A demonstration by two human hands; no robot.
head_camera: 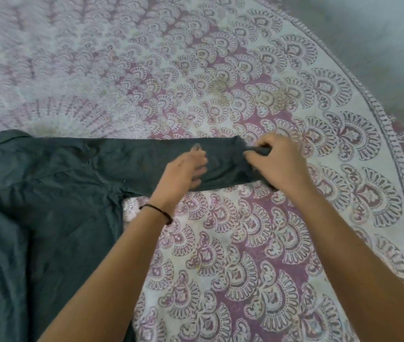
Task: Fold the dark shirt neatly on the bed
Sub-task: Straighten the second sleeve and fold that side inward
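Note:
The dark shirt (43,193) lies spread on the bed, its body at the left and one long sleeve stretched out to the right. My right hand (277,166) grips the cuff end of that sleeve, with dark cloth pinched between thumb and fingers. My left hand (183,172) rests flat on the sleeve a little left of the cuff, fingers apart and pressing down. A thin black band circles my left wrist. The lower part of the shirt runs out of view at the bottom left.
The bed is covered by a white and purple patterned sheet (220,243) with a fan motif. Its bordered edge (381,124) curves down the right side, with pale grey floor (381,45) beyond it.

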